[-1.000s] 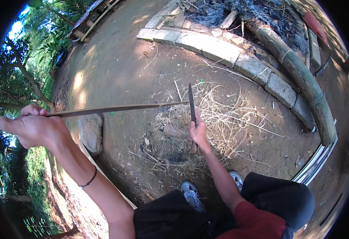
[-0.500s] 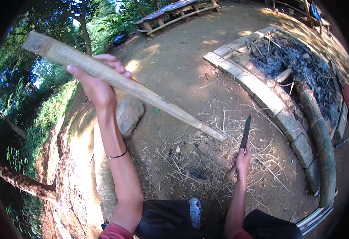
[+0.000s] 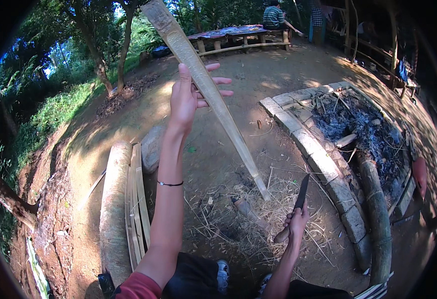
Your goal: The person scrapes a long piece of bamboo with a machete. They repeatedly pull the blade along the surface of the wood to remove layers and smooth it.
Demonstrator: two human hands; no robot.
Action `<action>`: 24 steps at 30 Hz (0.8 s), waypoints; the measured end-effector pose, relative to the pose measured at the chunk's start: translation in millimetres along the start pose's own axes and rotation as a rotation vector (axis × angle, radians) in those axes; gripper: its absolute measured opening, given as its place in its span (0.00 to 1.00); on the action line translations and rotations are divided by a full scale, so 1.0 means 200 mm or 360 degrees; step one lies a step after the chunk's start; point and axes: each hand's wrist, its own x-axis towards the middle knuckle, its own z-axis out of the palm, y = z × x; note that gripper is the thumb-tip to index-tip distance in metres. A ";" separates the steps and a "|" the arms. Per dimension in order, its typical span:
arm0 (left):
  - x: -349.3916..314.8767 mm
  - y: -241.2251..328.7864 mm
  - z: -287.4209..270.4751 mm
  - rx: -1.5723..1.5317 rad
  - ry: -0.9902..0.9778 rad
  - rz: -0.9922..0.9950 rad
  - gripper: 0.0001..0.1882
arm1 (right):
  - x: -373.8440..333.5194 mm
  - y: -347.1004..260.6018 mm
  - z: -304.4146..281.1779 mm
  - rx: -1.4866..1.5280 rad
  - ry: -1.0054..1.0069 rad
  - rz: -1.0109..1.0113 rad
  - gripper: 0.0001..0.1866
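Left hand [image 3: 184, 102] is kinda loosely holding a bamboo strip [image 3: 218, 112], fingers splayed, narrow end angled down over the shavings [image 3: 278, 212]; right hand [image 3: 298, 222]'s wrapped round a knife [image 3: 302, 192], near right.

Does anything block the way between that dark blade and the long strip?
Nothing visible does. The knife in the right hand is apart from the lower end of the long strip, with loose shavings behind the gap.

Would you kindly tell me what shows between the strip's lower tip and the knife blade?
In the head view, pale shavings on the ground show between the strip and the knife.
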 end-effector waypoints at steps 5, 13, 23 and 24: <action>0.03 0.11 0.02 -0.0240 0.0139 0.0224 0.37 | -0.34 -0.49 0.18 0.0087 -0.0169 -0.0263 0.31; 0.25 0.40 0.36 -0.0413 0.0157 0.0749 0.33 | -0.80 -0.99 0.50 -0.0210 -0.0587 -0.0784 0.31; 0.31 0.38 0.58 -0.0656 0.0134 0.0689 0.34 | -0.82 -1.04 0.62 -0.0406 -0.0647 -0.1000 0.33; 0.31 0.38 0.59 -0.0669 0.0128 0.0698 0.34 | -0.79 -0.99 0.60 -0.0417 -0.0634 -0.0966 0.32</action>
